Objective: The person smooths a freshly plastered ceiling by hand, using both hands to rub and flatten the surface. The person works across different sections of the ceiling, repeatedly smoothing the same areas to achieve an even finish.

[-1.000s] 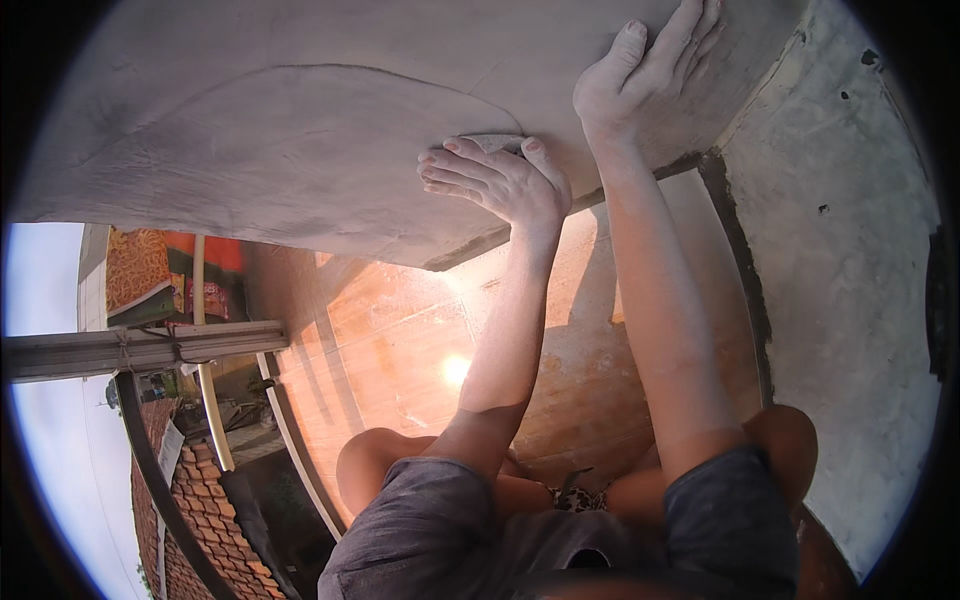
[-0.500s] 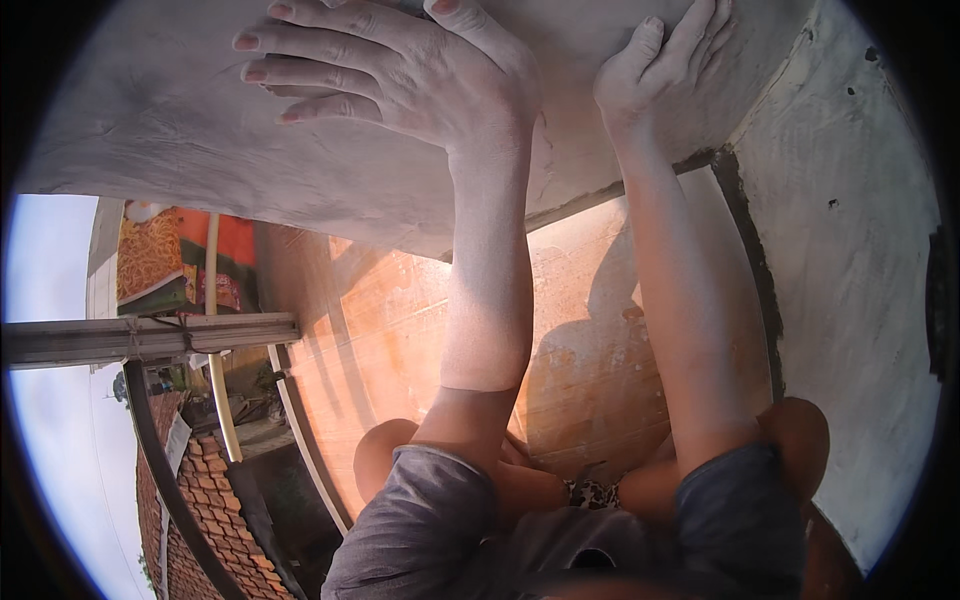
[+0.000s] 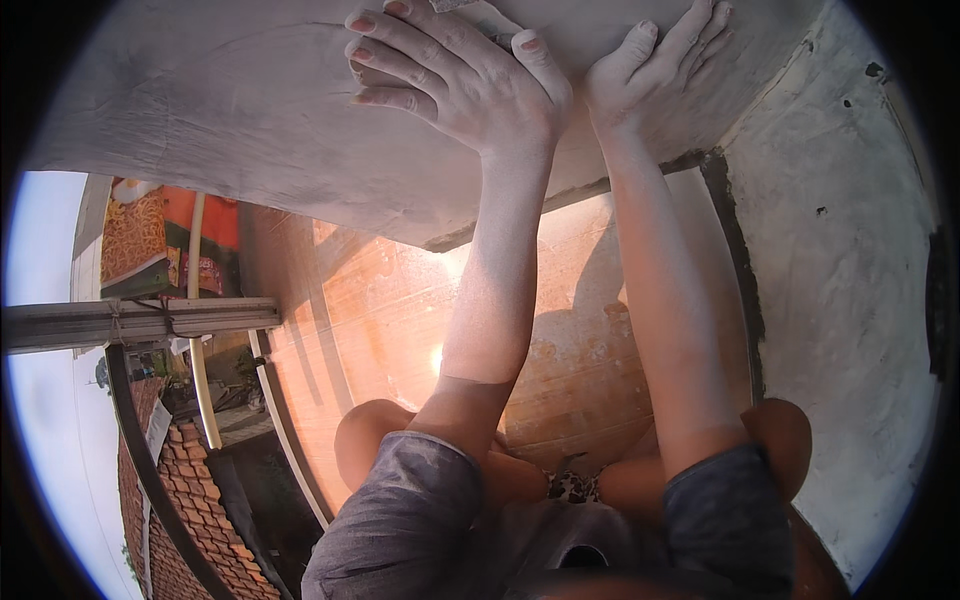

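Pale dust coats both my hands and forearms. My left hand is pressed flat against the grey plastered wall, fingers stretched out and thumb apart. Under its palm and fingers it holds a thin grey sheet that looks like sandpaper; an edge shows between thumb and forefinger, and most of the sheet is hidden. Close by on the right, my right hand rests open on the same wall with nothing visible in it. Its fingertips reach near the top of the view.
A second plastered wall meets the first at the right. Below me is an orange-brown, dusty board surface, with my bent knees over it. At the left are a metal beam, a pale pole, a printed banner and a tiled roof.
My left hand has slid right across the wall, closer to the right hand, with the sheet under it. My right hand stays at nearly the same spot. The view has shifted slightly.
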`<state>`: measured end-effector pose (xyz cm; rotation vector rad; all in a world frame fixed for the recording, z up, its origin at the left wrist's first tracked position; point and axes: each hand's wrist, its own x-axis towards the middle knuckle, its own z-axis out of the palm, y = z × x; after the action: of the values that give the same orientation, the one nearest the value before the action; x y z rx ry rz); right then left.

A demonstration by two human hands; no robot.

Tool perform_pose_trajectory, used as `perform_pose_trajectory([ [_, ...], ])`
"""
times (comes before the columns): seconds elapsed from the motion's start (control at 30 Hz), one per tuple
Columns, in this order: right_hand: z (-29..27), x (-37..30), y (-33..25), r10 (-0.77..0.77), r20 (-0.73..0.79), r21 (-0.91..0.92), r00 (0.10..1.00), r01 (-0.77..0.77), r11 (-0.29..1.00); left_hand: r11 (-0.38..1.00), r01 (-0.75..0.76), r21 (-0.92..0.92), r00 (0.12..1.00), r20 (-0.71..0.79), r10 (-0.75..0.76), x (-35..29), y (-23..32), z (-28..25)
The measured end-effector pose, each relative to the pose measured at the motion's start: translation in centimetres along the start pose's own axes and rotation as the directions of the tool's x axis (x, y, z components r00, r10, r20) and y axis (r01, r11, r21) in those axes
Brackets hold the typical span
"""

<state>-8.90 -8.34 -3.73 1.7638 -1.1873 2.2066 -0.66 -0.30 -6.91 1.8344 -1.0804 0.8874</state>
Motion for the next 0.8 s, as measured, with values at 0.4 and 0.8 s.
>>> perform_pose_trajectory([
  [0.4,0.2,-0.4,0.1,-0.006,0.037,0.113,0.999,0.002,0.994,1.0,-0.021,0.012,0.998,0.062,0.02,-6.9,-0.5,3.7],
  [0.8,-0.2,-0.2,0.2,-0.018,0.03,-0.035,0.999,0.019,0.999,0.998,-0.015,0.062,1.0,0.025,0.013,-5.4,0.2,2.6],
])
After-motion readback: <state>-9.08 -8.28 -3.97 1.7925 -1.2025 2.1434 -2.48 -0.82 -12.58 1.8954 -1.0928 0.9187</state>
